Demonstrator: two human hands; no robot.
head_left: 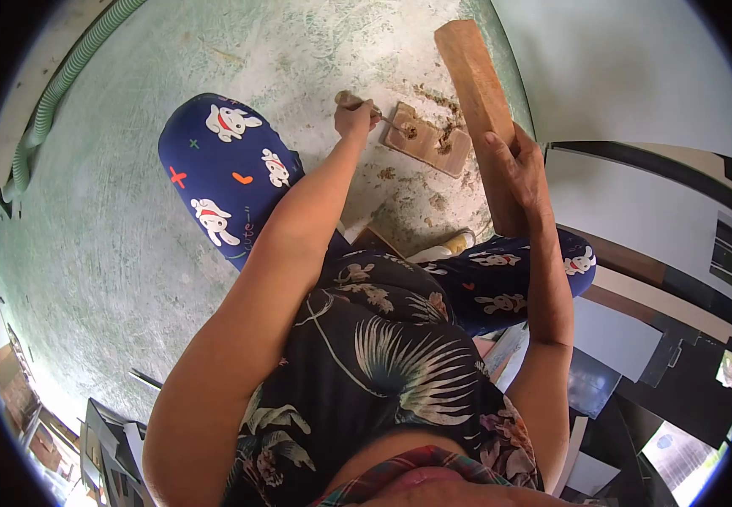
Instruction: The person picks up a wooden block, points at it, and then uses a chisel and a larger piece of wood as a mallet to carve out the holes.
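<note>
My left hand [355, 119] is closed around the handle of a chisel [389, 121]. Its thin metal shaft points down to a small wooden board [427, 145] on the floor, close to a rough hole there. A second, ragged opening shows nearer the board's right end. On the other side, my right hand [519, 169] grips a long, thick wooden block [476, 84], thumb across its face. The block stands tilted beside the board, apart from the chisel.
Wood shavings [386, 173] lie scattered around the board on the worn green floor [129, 211]. My bent knees are on either side. A pale panel [602, 76] rises at the right, with stacked boards [628, 338] below it. A ribbed green hose [66, 80] runs along the upper left.
</note>
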